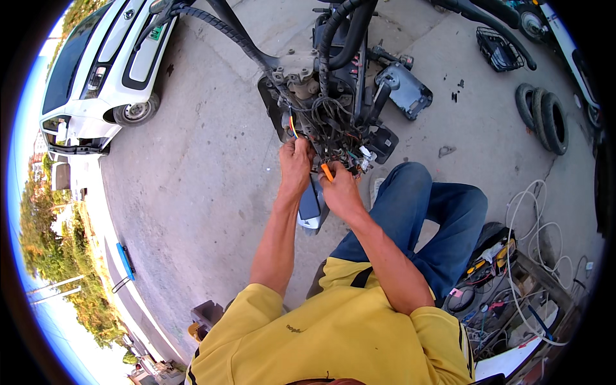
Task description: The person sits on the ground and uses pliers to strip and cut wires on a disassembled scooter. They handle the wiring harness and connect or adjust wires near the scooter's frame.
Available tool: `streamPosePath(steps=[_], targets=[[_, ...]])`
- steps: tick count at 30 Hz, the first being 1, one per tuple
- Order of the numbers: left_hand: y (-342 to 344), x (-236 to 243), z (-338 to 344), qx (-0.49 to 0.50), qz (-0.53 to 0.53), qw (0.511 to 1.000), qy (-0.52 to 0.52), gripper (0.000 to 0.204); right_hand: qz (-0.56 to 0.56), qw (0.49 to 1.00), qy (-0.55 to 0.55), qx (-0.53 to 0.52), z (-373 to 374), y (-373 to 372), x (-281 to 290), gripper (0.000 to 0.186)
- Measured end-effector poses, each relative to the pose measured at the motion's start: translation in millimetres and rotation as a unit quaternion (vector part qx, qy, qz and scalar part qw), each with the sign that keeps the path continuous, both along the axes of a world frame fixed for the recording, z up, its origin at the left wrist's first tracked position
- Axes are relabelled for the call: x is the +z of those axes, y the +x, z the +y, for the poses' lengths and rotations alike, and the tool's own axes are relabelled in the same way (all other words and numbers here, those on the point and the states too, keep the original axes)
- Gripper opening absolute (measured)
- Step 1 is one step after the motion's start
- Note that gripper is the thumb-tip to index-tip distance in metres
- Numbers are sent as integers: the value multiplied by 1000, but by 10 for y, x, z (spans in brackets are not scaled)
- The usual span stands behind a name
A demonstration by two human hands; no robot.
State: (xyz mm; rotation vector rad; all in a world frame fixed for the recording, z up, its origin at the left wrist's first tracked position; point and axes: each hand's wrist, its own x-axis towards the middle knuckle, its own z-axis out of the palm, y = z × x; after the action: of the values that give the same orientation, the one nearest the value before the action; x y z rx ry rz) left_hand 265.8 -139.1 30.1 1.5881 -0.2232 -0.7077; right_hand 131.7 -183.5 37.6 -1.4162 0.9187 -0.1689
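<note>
At the left hand, bright yellow-and-red wires

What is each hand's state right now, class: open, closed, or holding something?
Left hand: closed, holding coloured wires.
Right hand: closed, holding a small orange object.

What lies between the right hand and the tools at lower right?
In the head view, the person's legs in blue jeans lie between the right hand and the tools.
</note>
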Motion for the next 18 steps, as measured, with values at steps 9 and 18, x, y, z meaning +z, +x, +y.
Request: streamPosePath(steps=[9,18], targets=[[-3,25,-28,14,24,1000,-2,30,-59,980,179,-65,60,67,-40,30],[20,28,-2,-3,28,1000,-4,33,-145,914,372,-74,60,30,-23,9]])
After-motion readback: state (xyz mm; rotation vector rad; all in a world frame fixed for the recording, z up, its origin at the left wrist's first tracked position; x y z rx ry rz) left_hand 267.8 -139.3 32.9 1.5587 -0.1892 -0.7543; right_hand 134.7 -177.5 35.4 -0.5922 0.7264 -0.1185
